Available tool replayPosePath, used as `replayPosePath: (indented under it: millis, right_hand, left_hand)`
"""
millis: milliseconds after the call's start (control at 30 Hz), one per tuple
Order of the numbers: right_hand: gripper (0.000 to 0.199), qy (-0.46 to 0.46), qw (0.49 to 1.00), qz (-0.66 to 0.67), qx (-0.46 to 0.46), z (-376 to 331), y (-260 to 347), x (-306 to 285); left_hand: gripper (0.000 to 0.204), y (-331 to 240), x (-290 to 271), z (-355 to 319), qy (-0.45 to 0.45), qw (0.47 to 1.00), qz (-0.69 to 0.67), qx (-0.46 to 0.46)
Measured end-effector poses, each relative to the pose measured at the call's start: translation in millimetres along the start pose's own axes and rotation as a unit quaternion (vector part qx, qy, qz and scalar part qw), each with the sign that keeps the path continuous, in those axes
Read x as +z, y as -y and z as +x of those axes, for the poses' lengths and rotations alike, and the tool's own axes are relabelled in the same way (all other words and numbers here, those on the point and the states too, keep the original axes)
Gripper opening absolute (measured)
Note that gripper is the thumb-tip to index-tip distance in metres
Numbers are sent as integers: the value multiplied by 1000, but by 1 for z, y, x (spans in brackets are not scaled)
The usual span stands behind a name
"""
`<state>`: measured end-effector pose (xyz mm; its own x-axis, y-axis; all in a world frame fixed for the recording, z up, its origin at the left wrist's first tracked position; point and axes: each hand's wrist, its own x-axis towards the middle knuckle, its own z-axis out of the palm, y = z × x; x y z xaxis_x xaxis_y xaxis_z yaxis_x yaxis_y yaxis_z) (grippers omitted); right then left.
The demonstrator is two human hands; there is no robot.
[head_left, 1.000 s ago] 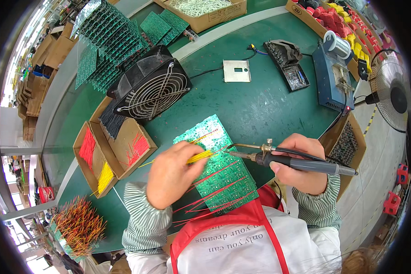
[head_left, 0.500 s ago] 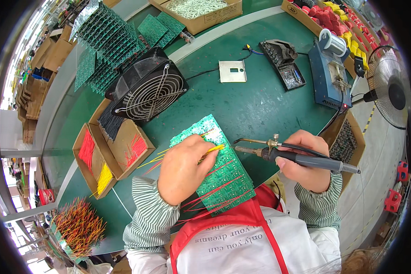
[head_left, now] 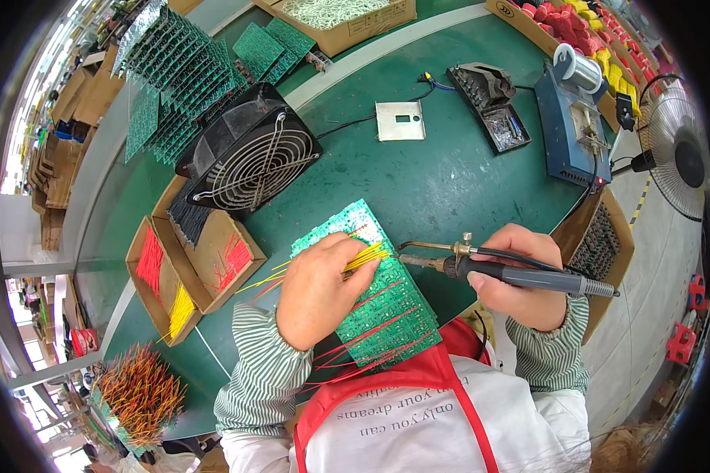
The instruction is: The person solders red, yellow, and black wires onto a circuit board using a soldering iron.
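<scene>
Fingertips of my left hand [head_left: 317, 288] are hidden where they curl onto the green rectangular circuit board [head_left: 371, 288], pinching thin yellow wires [head_left: 366, 258]; the board's near edge disappears behind the red apron [head_left: 418, 386]. I log the dark-handled soldering iron [head_left: 513, 274] lying left-right, tip pointing left at the wires. My right hand [head_left: 528, 276] is wrapped tight round its handle.

1 green circuit board [head_left: 375, 296] under 2 hands: left hand [head_left: 317, 288], right hand [head_left: 521, 276]. 1 soldering iron [head_left: 513, 274]. 1 black fan [head_left: 248, 154], 1 standing fan [head_left: 674, 150]. 1 blue solder station [head_left: 572, 130]. 1 metal plate [head_left: 400, 121]. 3 wire colours in the compartment box [head_left: 201, 264]: red, yellow, black.
</scene>
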<state>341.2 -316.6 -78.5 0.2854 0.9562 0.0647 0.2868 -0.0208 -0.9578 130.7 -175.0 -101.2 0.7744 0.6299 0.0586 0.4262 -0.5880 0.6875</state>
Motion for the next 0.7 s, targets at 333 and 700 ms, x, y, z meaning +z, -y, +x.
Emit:
replayPosePath:
  millis: [333,700]
  right_hand:
    - [19,-5,1000,-11,-9,-4,4,-7]
    - [19,43,998,5,-42,-26,7,2]
  left_hand:
    - [15,-1,-1,-1,11,1000,16,-7]
    - [12,-5,-52,-60,-121,971,192,-78]
